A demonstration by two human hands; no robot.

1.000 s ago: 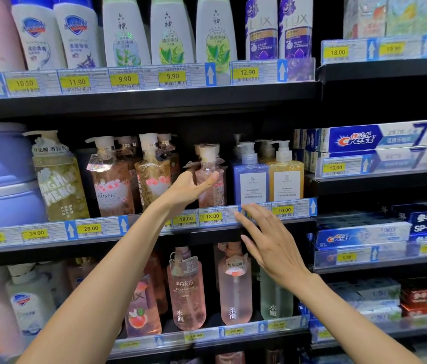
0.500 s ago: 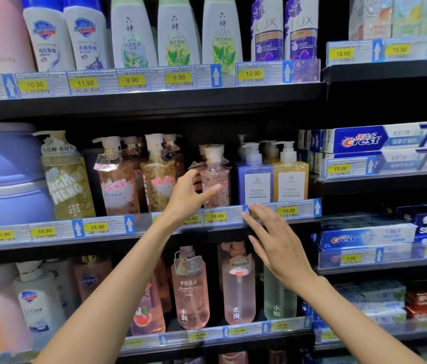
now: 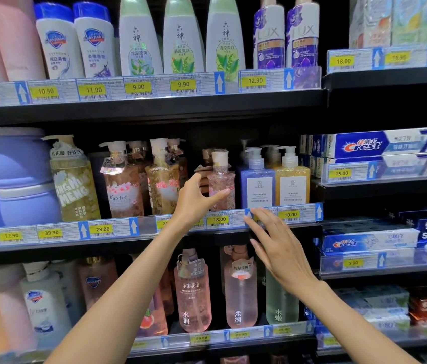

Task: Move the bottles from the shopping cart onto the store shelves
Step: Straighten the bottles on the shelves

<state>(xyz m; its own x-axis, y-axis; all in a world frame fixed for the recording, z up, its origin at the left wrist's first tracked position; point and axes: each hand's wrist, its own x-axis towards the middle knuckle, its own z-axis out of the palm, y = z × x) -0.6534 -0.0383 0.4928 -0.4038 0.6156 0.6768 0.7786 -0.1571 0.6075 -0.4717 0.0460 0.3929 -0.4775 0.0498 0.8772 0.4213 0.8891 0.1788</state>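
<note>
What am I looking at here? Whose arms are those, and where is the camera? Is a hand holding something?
There is no machine, just a person. The camera sits on the person's head and looks forward and down, so you see their two bare arms reaching out, as if they were yours. In front is a store shelf full of soap and shampoo bottles, with yellow price tags along the edges. The left hand is at a small pink bottle on the middle shelf, thumb across its front; the fingers go behind, so a real grip is hard to confirm. The right hand is open and holds nothing; it hovers by the shelf edge. To the right are toothpaste boxes.
</note>
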